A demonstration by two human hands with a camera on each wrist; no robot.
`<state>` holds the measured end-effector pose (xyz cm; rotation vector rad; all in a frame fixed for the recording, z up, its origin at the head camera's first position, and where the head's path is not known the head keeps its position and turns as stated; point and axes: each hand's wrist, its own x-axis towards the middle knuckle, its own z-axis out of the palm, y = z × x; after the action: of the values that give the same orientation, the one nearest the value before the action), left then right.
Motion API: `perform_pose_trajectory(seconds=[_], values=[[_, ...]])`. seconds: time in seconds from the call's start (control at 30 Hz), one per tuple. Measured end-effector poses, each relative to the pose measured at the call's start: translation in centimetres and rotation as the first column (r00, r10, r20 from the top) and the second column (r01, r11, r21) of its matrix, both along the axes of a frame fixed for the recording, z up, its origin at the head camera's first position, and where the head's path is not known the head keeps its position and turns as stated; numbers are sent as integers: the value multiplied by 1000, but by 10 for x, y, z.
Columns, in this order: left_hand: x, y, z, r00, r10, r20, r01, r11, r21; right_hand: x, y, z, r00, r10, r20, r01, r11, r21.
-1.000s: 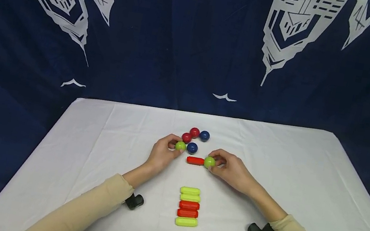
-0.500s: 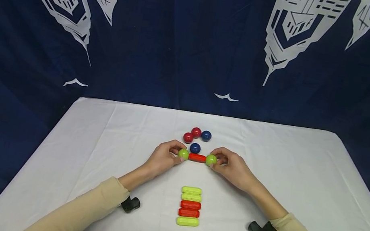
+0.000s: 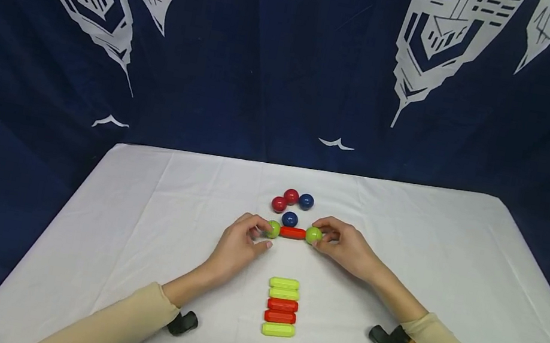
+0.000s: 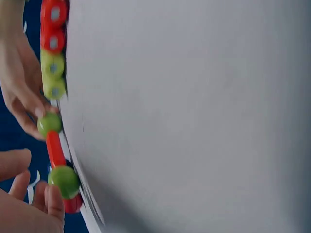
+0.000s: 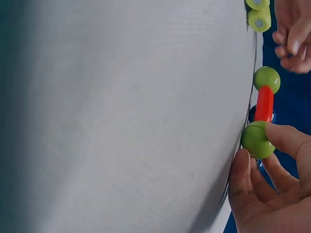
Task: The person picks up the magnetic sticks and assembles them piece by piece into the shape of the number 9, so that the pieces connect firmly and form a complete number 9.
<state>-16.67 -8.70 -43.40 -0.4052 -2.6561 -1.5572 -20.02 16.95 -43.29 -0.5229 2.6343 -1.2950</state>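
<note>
A red stick [image 3: 292,233] lies with a green ball at each end, all three joined in a row on the white table. My left hand [image 3: 236,248] is beside the left green ball [image 3: 274,229]; its thumb stands apart and its fingers are loose at the ball's side. At the other end, my right hand [image 3: 349,252] pinches the right green ball [image 3: 313,235] between thumb and fingers. The right wrist view shows this held green ball [image 5: 257,140] near the tabletop, one fingertip on its side. In the left wrist view, the left thumb is clear of the near green ball [image 4: 63,181].
Just behind the red stick sits a blue ball [image 3: 290,219]. Farther back are two red balls [image 3: 291,196] and another blue ball [image 3: 306,201]. Nearer me, several yellow-green and red sticks [image 3: 282,305] lie in a column. A dark blue curtain [image 3: 269,73] hangs behind the table.
My left hand brought its green ball right and toward me onto the red stick's left end, then parted its thumb from it. The stick and right ball shifted slightly away from me.
</note>
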Motion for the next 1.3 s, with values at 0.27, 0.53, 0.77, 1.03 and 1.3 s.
perform_pose_trajectory(seconds=[0.27,0.53,0.77,1.03,1.3], values=[[26,0,-1,974,-200,106,206,977,-51,-1,0,2,1000,7,13,-8,1000,9],[29,11,-5,940,-289,181,307,948,-83,0,1,1,1000,17,9,-17,1000,-5],[28,18,-4,932,-323,164,344,931,-119,0,1,1,1000,15,8,-15,1000,-10],[30,9,-2,925,-330,190,357,925,-127,0,0,0,1000,11,16,-10,1000,-11],[25,-5,-4,936,-280,213,293,956,-34,0,1,1,1000,11,21,-11,1000,-14]])
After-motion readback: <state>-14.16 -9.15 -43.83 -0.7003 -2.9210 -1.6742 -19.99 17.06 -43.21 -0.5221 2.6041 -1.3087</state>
